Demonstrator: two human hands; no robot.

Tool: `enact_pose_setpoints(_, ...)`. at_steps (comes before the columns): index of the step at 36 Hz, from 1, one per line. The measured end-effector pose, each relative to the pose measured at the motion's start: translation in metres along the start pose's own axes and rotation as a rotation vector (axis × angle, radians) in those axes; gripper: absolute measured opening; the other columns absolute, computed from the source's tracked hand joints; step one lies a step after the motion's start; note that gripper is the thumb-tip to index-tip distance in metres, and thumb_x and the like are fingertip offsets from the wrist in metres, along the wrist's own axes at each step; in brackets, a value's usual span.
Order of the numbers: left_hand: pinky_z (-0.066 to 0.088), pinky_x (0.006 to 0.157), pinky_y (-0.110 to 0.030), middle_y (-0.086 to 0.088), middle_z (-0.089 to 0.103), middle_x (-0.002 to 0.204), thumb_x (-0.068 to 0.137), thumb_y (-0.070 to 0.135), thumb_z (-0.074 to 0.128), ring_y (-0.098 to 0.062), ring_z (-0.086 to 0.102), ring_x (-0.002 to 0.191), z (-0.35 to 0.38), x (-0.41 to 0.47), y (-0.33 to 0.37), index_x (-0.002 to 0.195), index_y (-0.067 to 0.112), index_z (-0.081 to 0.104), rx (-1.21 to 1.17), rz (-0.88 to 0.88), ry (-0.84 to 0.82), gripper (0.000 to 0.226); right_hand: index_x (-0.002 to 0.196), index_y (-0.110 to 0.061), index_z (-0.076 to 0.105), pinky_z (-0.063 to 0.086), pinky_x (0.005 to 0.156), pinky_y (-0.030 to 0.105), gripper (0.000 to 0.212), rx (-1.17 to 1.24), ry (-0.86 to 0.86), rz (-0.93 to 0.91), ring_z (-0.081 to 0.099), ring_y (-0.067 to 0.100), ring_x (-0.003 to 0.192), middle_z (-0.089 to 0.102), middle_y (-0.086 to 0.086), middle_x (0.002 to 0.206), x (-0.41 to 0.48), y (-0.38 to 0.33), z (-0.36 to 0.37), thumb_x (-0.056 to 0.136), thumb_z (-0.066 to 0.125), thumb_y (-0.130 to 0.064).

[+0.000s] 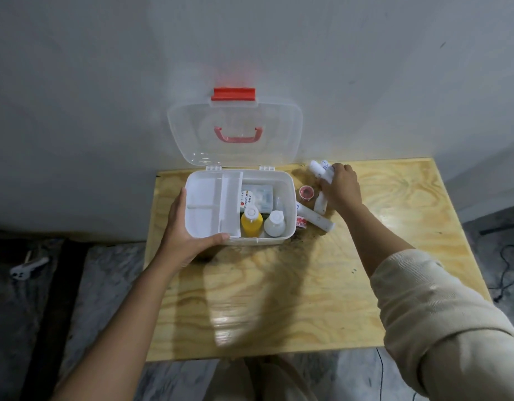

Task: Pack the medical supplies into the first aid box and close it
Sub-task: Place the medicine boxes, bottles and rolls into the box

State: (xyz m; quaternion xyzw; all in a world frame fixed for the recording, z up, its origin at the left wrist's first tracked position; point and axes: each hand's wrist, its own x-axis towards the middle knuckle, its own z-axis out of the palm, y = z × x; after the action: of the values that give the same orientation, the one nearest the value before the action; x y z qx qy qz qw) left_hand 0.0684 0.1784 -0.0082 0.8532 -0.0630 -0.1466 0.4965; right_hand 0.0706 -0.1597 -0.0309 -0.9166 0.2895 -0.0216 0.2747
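The wooden table point(308, 285) carries the first aid box point(290, 198), lid raised against the wall. The left arm reaches forward; the left hand point(186, 227) wraps the box's near-left corner, thumb along the front wall. The right arm is extended; the right hand point(339, 186) has its fingers curled round white bandage rolls point(318, 169) just right of the box.

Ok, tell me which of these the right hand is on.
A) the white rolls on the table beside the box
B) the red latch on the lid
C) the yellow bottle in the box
A: the right hand grips the white rolls on the table, to the right of the first aid box. The yellow bottle stands untouched inside the box.
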Motion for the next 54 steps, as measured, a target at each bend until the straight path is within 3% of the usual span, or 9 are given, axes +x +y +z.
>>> enact_pose_setpoints(5,0.036,0.111,-0.045,0.012,0.027,0.153,0.041,0.061,0.087,-0.012,0.03,0.139,0.002,-0.001,0.001,0.147,0.041,0.016,0.013,-0.039,0.0,0.129,0.124,-0.001,0.045,0.034,0.079,0.028,0.048,0.265,0.127,-0.029,0.049,0.028,0.104,0.051,0.02,0.12,-0.024,-0.011,-0.024,0.086,0.062,-0.024)
enact_pose_setpoints(7,0.04,0.107,-0.05,0.008,0.034,0.149,0.041,0.061,0.089,-0.016,0.036,0.137,-0.001,0.002,-0.002,0.147,0.038,0.019,0.03,-0.029,-0.002,0.129,0.119,-0.003,0.049,0.041,0.079,0.032,0.045,0.398,0.17,-0.062,0.052,0.025,0.1,0.055,0.016,0.113,-0.039,-0.02,-0.036,0.083,0.064,-0.027)
enact_pose_setpoints(12,0.042,0.105,-0.05,0.007,0.036,0.147,0.041,0.06,0.09,-0.018,0.038,0.134,0.0,0.003,-0.001,0.145,0.039,0.021,0.023,0.009,0.001,0.127,0.114,0.0,0.049,0.051,0.074,0.014,0.032,0.857,0.175,-0.163,0.057,0.019,0.095,0.056,0.01,0.104,-0.088,-0.058,-0.058,0.085,0.062,-0.005)
enact_pose_setpoints(17,0.039,0.108,-0.049,0.005,0.028,0.149,0.044,0.05,0.091,-0.019,0.032,0.134,0.002,0.001,0.0,0.147,0.035,0.017,0.012,-0.002,0.012,0.128,0.108,-0.005,0.046,0.053,0.076,0.028,0.029,1.074,0.042,-0.183,0.06,0.021,0.094,0.057,0.016,0.108,-0.112,-0.084,-0.054,0.085,0.06,0.004)
enact_pose_setpoints(27,0.034,0.104,-0.033,0.001,0.028,0.148,0.053,0.033,0.093,-0.017,0.03,0.133,0.002,0.002,0.002,0.148,0.025,0.021,0.035,0.082,0.03,0.119,0.11,-0.014,0.042,0.053,0.084,0.039,0.038,0.8,-0.113,-0.203,0.057,0.02,0.096,0.053,-0.003,0.098,-0.11,-0.076,-0.027,0.082,0.063,0.001)
enact_pose_setpoints(33,0.029,0.108,-0.031,0.001,0.022,0.153,0.056,0.033,0.091,-0.017,0.025,0.139,0.002,0.001,0.001,0.151,0.024,0.015,0.023,0.066,0.013,0.122,0.117,-0.013,0.044,0.053,0.087,0.036,0.044,0.586,-0.103,-0.257,0.058,0.018,0.1,0.056,0.004,0.11,-0.104,-0.07,-0.017,0.08,0.066,-0.005)
enact_pose_setpoints(40,0.031,0.097,-0.028,0.009,0.028,0.14,0.057,0.028,0.092,-0.005,0.027,0.12,0.001,-0.002,0.006,0.146,0.028,0.021,-0.001,0.091,0.016,0.114,0.113,-0.007,0.05,0.041,0.069,0.003,0.042,0.427,-0.007,-0.331,0.05,0.01,0.094,0.057,0.008,0.111,-0.092,-0.072,-0.01,0.076,0.07,-0.007)
enact_pose_setpoints(45,0.033,0.096,-0.03,0.008,0.03,0.14,0.055,0.03,0.092,-0.006,0.029,0.12,0.001,-0.001,0.006,0.144,0.03,0.023,0.003,0.093,0.02,0.113,0.123,-0.012,0.048,0.042,0.071,0.006,0.053,0.411,0.032,-0.382,0.05,0.014,0.097,0.055,0.005,0.116,-0.086,-0.077,-0.01,0.075,0.07,-0.007)
enact_pose_setpoints(54,0.034,0.098,-0.031,0.01,0.032,0.141,0.053,0.035,0.092,-0.009,0.033,0.126,0.0,0.0,0.004,0.144,0.031,0.025,0.002,0.097,0.022,0.113,0.106,-0.008,0.058,0.039,0.067,0.012,0.041,0.355,0.102,-0.332,0.049,0.016,0.089,0.061,0.008,0.104,-0.083,-0.071,0.0,0.069,0.076,-0.009)
